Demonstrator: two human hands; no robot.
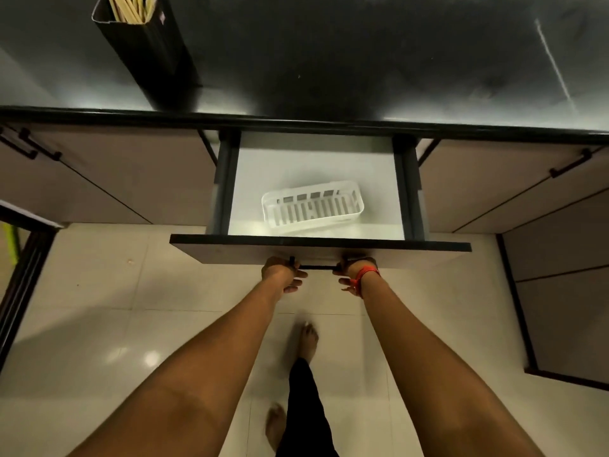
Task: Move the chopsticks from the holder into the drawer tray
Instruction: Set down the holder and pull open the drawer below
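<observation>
A tall black holder [150,51] stands on the dark countertop at the upper left, with several pale wooden chopsticks [130,6] sticking out of its top. Below the counter a drawer [316,244] is pulled out. Inside it lies a white slotted plastic tray [313,206], with nothing in it. My left hand [281,273] and my right hand [354,272] both grip the thin black drawer handle [318,267] on the drawer front, one at each end. A red band circles my right wrist.
The dark countertop [362,61] runs across the top. Closed cabinet doors with black handles [571,163] flank the drawer on both sides. Pale floor tiles lie below, with my bare feet [308,339] on them. A dark door frame [23,275] stands at the left.
</observation>
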